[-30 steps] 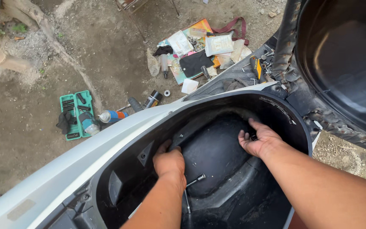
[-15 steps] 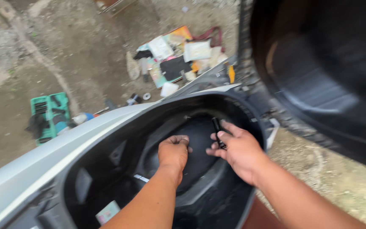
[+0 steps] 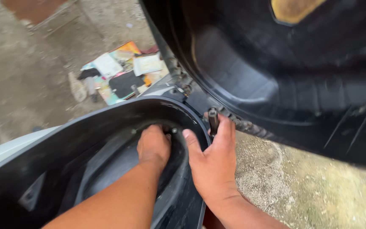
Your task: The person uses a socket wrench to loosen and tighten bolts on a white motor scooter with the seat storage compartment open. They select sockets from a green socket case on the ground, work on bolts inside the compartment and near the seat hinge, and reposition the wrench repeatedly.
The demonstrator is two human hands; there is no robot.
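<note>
The hands work the storage tub's (image 3: 106, 127) far rim: left hand (image 3: 153, 146) curled inside against it, right hand (image 3: 212, 163) nearer, apparently pinching an upright dark tool (image 3: 213, 121) just outside.

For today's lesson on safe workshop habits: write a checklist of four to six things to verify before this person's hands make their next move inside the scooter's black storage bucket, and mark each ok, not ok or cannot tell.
1. Left hand placed inside the black plastic under-seat bucket, at its rear wall: ok.
2. Right hand on the bucket's rear rim, fingers around a short dark tool handle: ok.
3. Raised black seat underside held safely open: cannot tell, no prop shows.
4. Fastener under the left fingers visible: not ok, the hand covers it.
5. Scattered papers and small items on the ground lie away from both hands: ok.
</note>
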